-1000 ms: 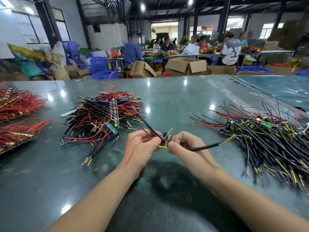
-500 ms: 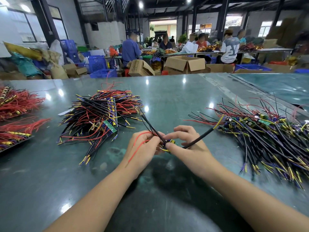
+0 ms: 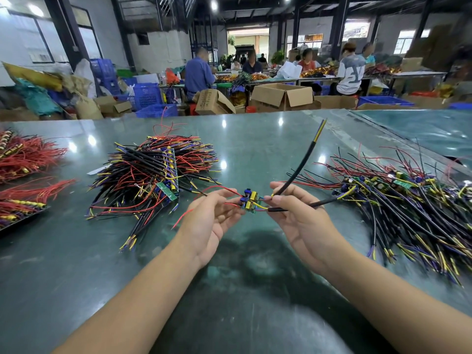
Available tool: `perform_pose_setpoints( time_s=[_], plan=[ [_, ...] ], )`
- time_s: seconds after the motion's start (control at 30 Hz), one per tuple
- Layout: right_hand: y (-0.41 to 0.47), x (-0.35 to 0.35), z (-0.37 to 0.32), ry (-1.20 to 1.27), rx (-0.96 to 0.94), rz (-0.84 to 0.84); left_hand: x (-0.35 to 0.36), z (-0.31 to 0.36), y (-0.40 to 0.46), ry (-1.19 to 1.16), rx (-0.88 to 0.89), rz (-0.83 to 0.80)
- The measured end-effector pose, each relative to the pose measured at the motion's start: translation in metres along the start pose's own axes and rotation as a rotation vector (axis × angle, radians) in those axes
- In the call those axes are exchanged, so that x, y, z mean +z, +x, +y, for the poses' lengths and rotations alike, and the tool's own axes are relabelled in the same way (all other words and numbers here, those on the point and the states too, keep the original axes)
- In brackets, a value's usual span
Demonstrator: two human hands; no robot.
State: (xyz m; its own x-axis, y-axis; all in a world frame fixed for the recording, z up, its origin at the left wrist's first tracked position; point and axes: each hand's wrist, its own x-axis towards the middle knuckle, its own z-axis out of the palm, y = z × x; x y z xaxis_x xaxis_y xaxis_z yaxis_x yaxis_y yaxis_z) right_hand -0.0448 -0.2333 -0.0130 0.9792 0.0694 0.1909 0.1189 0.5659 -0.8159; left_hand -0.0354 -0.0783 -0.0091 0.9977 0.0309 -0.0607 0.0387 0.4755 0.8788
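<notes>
A small green circuit board with yellow and blue parts hangs between my hands above the dark green table. My left hand pinches the board's left end, where thin red wires trail out. My right hand pinches the right end and grips two black sheathed cables. One black cable stands up and away with yellow and blue tips. The other cable points right toward the right pile.
A stacked pile of wired boards lies at left centre. A loose pile of wired boards spreads at the right. Red wire bundles lie on the far left. Cardboard boxes, blue crates and seated people are beyond the table.
My hands have spread a little and turned palms inward. The board is now exposed between them. One black cable has swung up from a low slant to a steep one, and a second cable points right.
</notes>
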Motion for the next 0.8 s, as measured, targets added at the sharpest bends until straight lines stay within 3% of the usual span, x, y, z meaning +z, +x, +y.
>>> perform_pose_setpoints(
  time_s=[0.13,0.2,0.33,0.5,0.63,0.8],
  plan=[
    [0.000,0.001,0.004,-0.074,-0.035,-0.050,-0.002,-0.005,-0.001,0.075,-0.038,-0.114],
    [-0.001,-0.005,0.004,-0.263,-0.080,-0.128,-0.002,-0.008,-0.002,0.144,-0.033,-0.147],
    [-0.003,-0.013,-0.004,-0.771,-0.123,-0.439,-0.005,-0.003,-0.001,0.102,-0.002,-0.087],
    [0.002,-0.006,-0.005,-0.635,-0.089,-0.147,-0.005,-0.003,-0.002,0.156,0.029,-0.198],
    [0.002,-0.015,0.000,-0.544,0.116,-0.216,-0.004,-0.010,-0.003,0.258,0.061,-0.267],
    [0.003,-0.018,0.004,-0.497,0.113,-0.214,-0.006,-0.008,-0.004,0.340,0.066,-0.260]
  ],
)
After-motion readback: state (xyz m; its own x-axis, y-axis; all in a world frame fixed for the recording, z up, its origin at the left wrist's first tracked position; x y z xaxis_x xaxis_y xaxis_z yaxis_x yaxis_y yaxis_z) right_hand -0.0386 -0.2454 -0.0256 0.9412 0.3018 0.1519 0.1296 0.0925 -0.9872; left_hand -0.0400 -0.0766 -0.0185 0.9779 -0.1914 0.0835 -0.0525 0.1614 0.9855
